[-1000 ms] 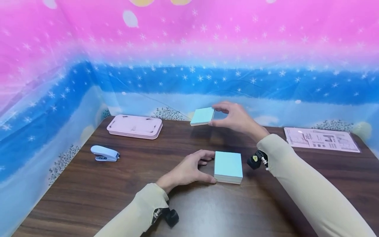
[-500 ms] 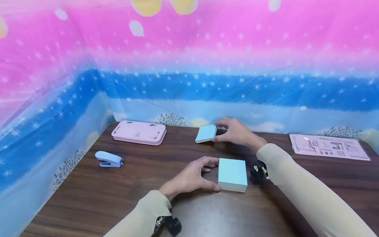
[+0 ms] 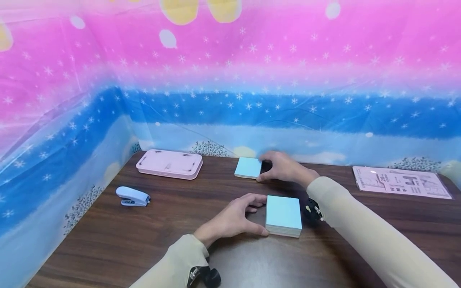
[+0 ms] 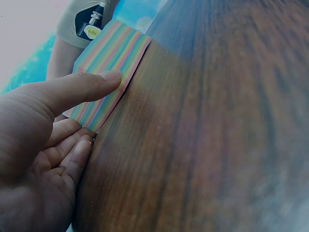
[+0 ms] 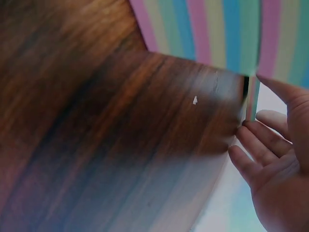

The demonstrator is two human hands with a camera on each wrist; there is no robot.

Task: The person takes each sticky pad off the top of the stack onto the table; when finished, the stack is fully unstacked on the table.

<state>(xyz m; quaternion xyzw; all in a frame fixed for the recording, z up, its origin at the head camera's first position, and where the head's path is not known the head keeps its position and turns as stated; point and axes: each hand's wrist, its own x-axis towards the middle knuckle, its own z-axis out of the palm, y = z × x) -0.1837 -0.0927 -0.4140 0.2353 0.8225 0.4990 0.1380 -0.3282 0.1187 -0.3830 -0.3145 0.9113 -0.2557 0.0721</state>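
A thick stack of sticky notes (image 3: 283, 214), pale blue on top with striped pastel sides, sits on the table in the middle of the head view. My left hand (image 3: 234, 216) holds it at its left side, thumb at the near corner and fingers towards the far one; in the left wrist view the thumb lies across the striped edges (image 4: 111, 50). Further back, a thinner sticky-note pad (image 3: 248, 167) lies by the table's far edge. My right hand (image 3: 286, 168) pinches its right side between thumb and fingers. That pad shows as a narrow strip (image 5: 252, 99) in the right wrist view.
A pink tin case (image 3: 169, 164) lies at the back left, with a light blue stapler (image 3: 132, 197) in front of it. At the back right is a flat pink printed packet (image 3: 402, 183). A patterned cloth (image 3: 230, 108) hangs behind the brown table (image 3: 126, 240).
My right hand has lowered the thin pad from the air onto the far part of the table. The left hand stays at the thick stack. The head view has shifted slightly.
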